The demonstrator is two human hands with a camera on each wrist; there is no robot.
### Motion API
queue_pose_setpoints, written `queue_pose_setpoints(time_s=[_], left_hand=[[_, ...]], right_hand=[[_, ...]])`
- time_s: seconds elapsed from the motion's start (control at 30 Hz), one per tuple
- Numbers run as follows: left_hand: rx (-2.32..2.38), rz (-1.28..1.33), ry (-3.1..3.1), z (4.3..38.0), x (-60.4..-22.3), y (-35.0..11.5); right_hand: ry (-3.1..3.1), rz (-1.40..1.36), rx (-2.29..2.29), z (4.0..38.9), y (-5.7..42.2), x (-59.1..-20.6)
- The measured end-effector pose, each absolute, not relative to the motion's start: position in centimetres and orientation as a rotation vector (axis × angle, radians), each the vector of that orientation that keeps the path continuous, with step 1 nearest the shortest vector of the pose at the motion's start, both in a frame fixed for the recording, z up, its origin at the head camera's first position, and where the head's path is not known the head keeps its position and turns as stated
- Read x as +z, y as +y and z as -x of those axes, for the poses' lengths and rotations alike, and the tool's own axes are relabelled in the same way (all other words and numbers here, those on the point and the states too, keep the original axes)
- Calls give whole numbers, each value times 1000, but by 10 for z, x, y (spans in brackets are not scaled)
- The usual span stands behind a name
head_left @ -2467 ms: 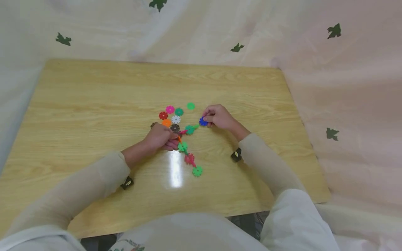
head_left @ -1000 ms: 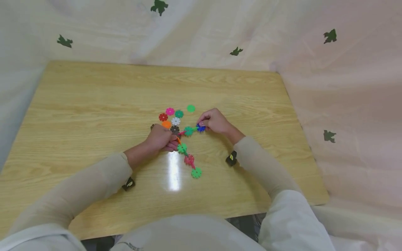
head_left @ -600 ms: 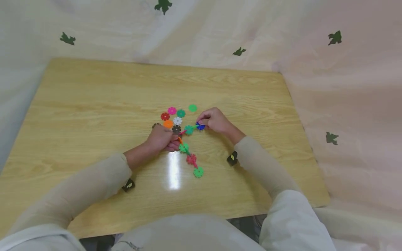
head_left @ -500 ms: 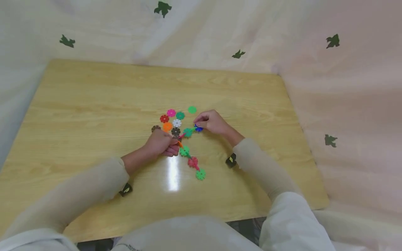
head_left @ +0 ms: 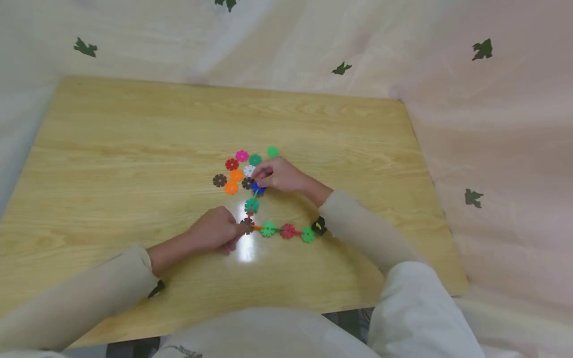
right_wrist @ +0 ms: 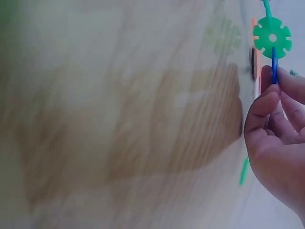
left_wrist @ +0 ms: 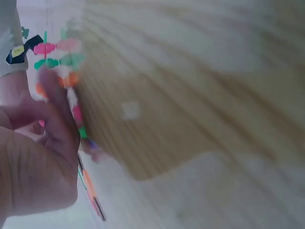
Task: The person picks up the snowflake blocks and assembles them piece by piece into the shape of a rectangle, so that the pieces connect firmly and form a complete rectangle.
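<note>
A chain of notched plastic snowflake discs bends at a brown disc (head_left: 247, 228) in the head view. My left hand (head_left: 215, 229) pinches that brown disc between thumb and finger. From there one arm of the chain runs right through a green disc (head_left: 268, 229) and a red disc (head_left: 287, 230) to an end green disc (head_left: 307, 234). The other arm leads away through a teal disc (head_left: 251, 206) to a blue disc (head_left: 257, 189), which my right hand (head_left: 283, 175) pinches. In the right wrist view the blue disc (right_wrist: 274, 69) stands edge-on, slotted to a green disc (right_wrist: 262, 39).
Several loose discs lie flat beyond the chain, among them a pink disc (head_left: 242, 156), a red disc (head_left: 232, 164), an orange disc (head_left: 231, 187) and a light green disc (head_left: 272, 151). The wooden table (head_left: 134, 134) meets a pale cloth (head_left: 277, 44) at the back.
The chain has swung round: its blue end went left and its bend came closer to me. My left hand moved nearer, uncovering an orange disc; my right hand moved left.
</note>
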State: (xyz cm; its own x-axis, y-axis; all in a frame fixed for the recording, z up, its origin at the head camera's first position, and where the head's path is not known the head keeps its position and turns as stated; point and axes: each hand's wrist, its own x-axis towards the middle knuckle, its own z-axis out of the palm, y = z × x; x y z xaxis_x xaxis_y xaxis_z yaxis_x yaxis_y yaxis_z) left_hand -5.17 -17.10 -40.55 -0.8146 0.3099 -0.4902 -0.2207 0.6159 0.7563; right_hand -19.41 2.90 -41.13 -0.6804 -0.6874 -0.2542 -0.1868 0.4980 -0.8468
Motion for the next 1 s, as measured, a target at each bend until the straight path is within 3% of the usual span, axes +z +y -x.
queue_pose_setpoints(time_s=[0.27,0.47,0.8,1.0], left_hand=[[1380,43,2343,84,-408,-187],[1508,91,2142,104,-414,-175],[1611,111,2028,106,-419,-176],[1642,115,1984,106,-422,-184]], right_hand=[[2030,827,-1104,185,12,-407],[1995,701,-1189,191,23,-414],[2381,1065,-685,188,18,-417],[2448,989,-614,188,13,-416]])
